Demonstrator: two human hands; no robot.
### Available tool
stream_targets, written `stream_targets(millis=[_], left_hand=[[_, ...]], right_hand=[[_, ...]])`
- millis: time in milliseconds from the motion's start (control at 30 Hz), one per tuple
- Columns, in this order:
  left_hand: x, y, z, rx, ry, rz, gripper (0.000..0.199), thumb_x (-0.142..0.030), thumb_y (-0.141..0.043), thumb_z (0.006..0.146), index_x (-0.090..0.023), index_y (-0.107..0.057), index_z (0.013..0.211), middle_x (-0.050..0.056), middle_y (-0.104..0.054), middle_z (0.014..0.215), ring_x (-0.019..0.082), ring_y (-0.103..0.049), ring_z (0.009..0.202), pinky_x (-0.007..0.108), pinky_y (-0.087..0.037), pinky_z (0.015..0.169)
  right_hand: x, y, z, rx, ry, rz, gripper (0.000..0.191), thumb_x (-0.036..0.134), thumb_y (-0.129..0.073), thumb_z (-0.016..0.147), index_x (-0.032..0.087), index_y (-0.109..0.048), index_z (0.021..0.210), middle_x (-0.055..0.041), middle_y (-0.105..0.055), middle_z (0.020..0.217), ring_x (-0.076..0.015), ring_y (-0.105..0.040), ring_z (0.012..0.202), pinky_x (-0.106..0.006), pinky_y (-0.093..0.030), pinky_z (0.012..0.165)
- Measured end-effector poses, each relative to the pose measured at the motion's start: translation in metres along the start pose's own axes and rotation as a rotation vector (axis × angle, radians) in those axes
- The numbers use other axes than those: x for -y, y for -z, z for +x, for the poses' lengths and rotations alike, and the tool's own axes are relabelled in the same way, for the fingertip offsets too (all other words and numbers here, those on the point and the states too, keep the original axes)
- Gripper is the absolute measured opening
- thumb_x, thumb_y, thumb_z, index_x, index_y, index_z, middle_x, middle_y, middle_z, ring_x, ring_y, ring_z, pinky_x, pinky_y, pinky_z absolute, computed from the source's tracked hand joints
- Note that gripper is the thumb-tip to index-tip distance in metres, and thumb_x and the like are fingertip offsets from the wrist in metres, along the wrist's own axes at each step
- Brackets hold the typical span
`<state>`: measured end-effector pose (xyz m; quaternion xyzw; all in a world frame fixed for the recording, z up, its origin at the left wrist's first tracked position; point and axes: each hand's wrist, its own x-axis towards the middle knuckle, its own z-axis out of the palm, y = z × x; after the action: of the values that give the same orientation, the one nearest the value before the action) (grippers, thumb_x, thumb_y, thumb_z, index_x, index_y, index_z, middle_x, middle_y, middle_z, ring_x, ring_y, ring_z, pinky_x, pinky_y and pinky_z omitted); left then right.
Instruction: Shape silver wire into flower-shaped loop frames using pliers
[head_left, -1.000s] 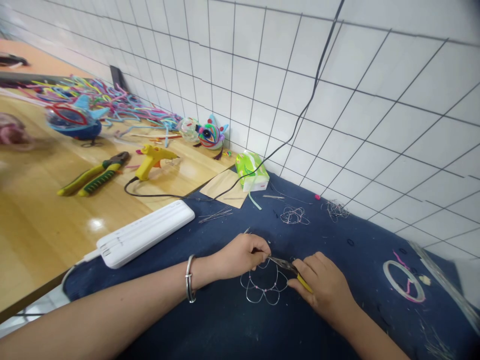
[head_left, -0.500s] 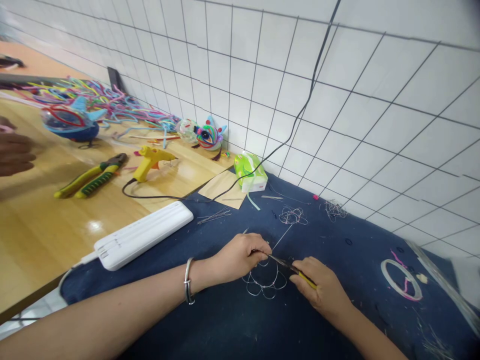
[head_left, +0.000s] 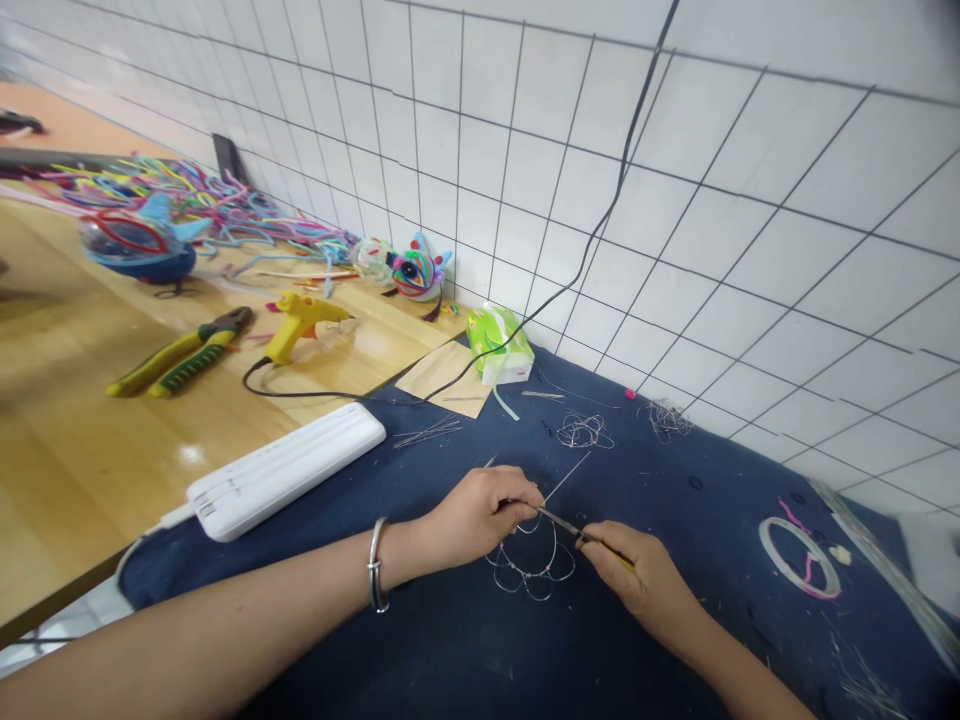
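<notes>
Where the cloth (head_left: 450, 655) spreads, your left hand (head_left: 480, 512) pinches wire, your right hand (head_left: 636, 570) grips pliers (head_left: 562, 523); jaw bite unclear. Wire flower (head_left: 527, 575) sits below your fingers. Likely step: working its rim; next move calls for steady fingertips.

We see the scene in bright, rather even and cool light. One white glare spot shines on the wooden bench (head_left: 75, 420), but we see no lamp. The blue cloth (head_left: 480, 660) looks dark. The wide lens stretches the edges, and fine wires (head_left: 585, 432) look soft.
</notes>
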<state>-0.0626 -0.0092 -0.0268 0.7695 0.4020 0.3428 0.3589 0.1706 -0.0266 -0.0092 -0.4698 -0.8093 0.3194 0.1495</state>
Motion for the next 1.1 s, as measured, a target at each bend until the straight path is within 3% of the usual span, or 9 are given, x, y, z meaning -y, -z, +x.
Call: stream_targets(millis=[233,500,733,1100], left_hand=[[-0.002,0.001,0.001,0.009,-0.021,-0.008,0.017,-0.011,-0.049,0.081,-0.017,-0.064,0.084,0.000,-0.060,0.079,0.009,-0.055,0.073,0.020,-0.045,0.067],[-0.006,0.005,0.001,0.032,-0.036,0.033,0.017,-0.010,-0.049,0.080,-0.017,-0.064,0.085,0.000,-0.060,0.078,0.009,-0.055,0.071,0.021,-0.044,0.067],[-0.004,0.004,0.001,0.016,-0.046,0.027,0.018,-0.010,-0.049,0.080,-0.017,-0.064,0.086,0.001,-0.060,0.079,0.010,-0.055,0.073,0.022,-0.044,0.069],[0.000,0.003,0.000,-0.013,0.015,-0.045,0.016,-0.015,-0.049,0.081,-0.016,-0.065,0.083,0.002,-0.060,0.080,0.010,-0.055,0.070,0.022,-0.048,0.064]], right_hand=[[0.002,0.001,-0.001,0.033,-0.048,0.047,0.029,0.039,-0.038,0.089,0.021,-0.061,0.085,-0.0002,-0.061,0.078,-0.0132,-0.055,0.071,-0.024,-0.041,0.064],[-0.013,-0.009,-0.003,-0.299,0.310,-0.387,0.020,0.031,-0.051,0.084,0.017,-0.057,0.097,-0.0050,-0.057,0.080,-0.0166,-0.048,0.072,-0.032,-0.039,0.068],[-0.016,-0.006,-0.005,-0.362,0.414,-0.633,0.029,0.034,-0.057,0.080,0.015,-0.056,0.102,-0.0079,-0.056,0.085,-0.0201,-0.048,0.079,-0.036,-0.039,0.071],[-0.019,0.001,-0.006,-0.415,0.458,-0.623,0.030,0.032,-0.057,0.079,0.017,-0.054,0.105,-0.0093,-0.058,0.089,-0.0219,-0.051,0.083,-0.039,-0.040,0.074]])
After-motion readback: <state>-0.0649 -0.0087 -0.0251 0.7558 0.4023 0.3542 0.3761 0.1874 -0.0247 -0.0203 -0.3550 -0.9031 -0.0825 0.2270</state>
